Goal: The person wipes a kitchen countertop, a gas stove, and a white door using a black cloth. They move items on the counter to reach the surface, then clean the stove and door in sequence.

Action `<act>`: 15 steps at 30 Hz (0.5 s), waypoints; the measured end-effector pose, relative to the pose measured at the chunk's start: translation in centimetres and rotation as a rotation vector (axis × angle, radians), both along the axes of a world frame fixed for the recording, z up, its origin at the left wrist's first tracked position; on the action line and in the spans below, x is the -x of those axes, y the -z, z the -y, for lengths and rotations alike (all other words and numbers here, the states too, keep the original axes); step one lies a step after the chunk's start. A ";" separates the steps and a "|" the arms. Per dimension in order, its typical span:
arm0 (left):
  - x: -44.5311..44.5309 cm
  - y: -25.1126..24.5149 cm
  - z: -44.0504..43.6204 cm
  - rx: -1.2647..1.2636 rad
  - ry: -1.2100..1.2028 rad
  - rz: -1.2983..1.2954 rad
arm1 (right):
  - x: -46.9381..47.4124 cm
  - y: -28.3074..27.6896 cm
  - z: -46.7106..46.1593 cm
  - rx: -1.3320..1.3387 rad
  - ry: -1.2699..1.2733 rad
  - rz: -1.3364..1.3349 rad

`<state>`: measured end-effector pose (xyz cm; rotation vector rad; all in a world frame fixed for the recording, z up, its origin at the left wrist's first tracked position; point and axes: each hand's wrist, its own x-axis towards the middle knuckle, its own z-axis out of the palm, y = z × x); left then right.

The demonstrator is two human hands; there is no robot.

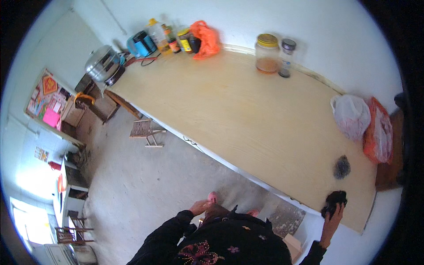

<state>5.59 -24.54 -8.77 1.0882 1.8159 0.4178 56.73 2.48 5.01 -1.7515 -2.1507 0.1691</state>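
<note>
At the right end of the long pale tabletop (251,109), my right hand (334,220) is closed on a crumpled black cloth (334,202), pressed near the front edge. A dark grey patch (342,167) marks the surface just behind the cloth; what it is, I cannot tell. My left hand (200,207) hangs low at my left side, in front of my leg and off the tabletop. Its fingers are partly hidden, and I see nothing plainly held in it.
Along the wall stand a steel steamer pot (103,63), a blue kettle (141,43), bottles, an orange plastic bag (206,39) and a yellow-lidded jar (267,54). A white plastic bag (351,116) lies at the right. A folding stool (145,131) stands on the floor.
</note>
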 end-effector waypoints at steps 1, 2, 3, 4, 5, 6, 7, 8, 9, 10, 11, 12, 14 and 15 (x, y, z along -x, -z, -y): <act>1.6 2.1 2.8 0.073 -0.052 -0.025 | 1.2 0.1 0.5 0.049 -0.021 -0.001; 3.1 4.0 5.3 0.018 0.374 -0.275 | 2.2 0.1 0.5 0.128 -0.040 0.027; 4.6 5.6 7.6 0.054 0.549 -0.398 | 4.3 -0.1 1.0 0.139 -0.095 0.012; 6.1 6.9 9.6 0.058 0.568 -0.446 | 6.6 -0.4 1.2 0.153 -0.211 -0.015; 7.3 7.6 11.2 0.128 0.315 -0.340 | 9.2 -0.8 1.1 0.173 -0.307 -0.043; 8.3 8.1 12.7 0.195 0.061 -0.225 | 12.2 -1.2 0.9 0.175 -0.401 -0.040; 8.9 8.3 13.6 0.258 -0.191 -0.102 | 15.4 -1.7 0.6 0.182 -0.500 -0.032; 9.5 8.4 14.0 0.319 -0.439 0.028 | 18.5 -2.3 0.3 0.240 -0.558 -0.051; 10.1 8.4 13.9 0.248 -0.492 0.074 | 21.8 -2.8 -0.2 0.184 -0.675 0.031; 10.4 8.1 13.7 0.178 -0.546 0.122 | 25.0 -3.2 -0.3 0.229 -0.687 0.108; 10.7 7.8 13.5 0.111 -0.603 0.169 | 28.2 -3.4 -0.4 0.273 -0.708 0.180; 11.0 7.3 13.4 0.057 -0.634 0.206 | 31.1 -3.5 -0.5 0.262 -0.777 0.157; 11.7 6.7 13.5 -0.063 -0.689 0.292 | 36.7 -3.5 -1.1 0.243 -0.896 0.194; 12.0 6.5 14.3 -0.045 -0.715 0.308 | 39.2 -3.4 -1.2 0.202 -0.962 0.186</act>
